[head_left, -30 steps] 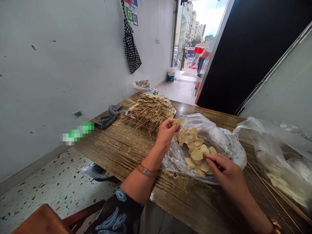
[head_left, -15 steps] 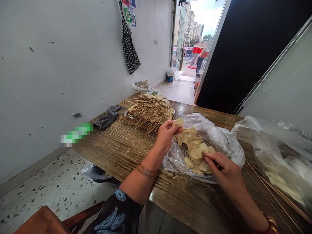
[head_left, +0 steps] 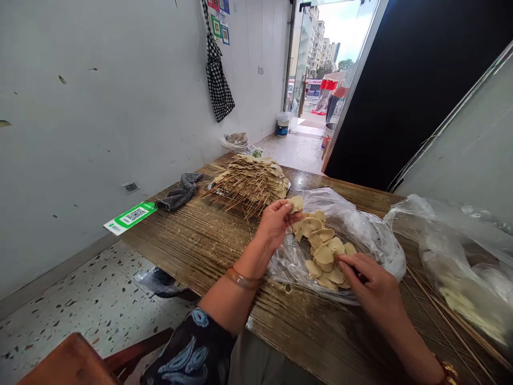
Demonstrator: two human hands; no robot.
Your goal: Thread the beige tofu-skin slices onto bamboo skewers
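Observation:
My left hand (head_left: 276, 224) is closed, pinching a thin beige slice (head_left: 296, 203) between thumb and fingers. Part of a thin stick seems to show below those fingers, but I cannot tell whether it is in the grip. Beneath and beside it, a heap of floppy beige slices (head_left: 324, 255) lies on a spread clear plastic bag (head_left: 363, 230). At the heap's right edge my right hand (head_left: 371, 280) is closed, its thumb and forefinger pinching the edge of another slice (head_left: 335, 246). Farther back, many skewered slices (head_left: 256, 174) are stacked on a tray, their sticks pointing towards me.
Bare bamboo skewers (head_left: 449, 315) lie at the right, beside a second plastic bag (head_left: 460, 256) with pale contents. A grey cloth (head_left: 180, 191) and a green code card (head_left: 130, 217) sit at the table's left edge. An orange-brown chair (head_left: 66, 363) stands at lower left.
The whole view has shifted slightly to the left, so things appear a little farther right. Both hands keep nearly the same pose over the slices.

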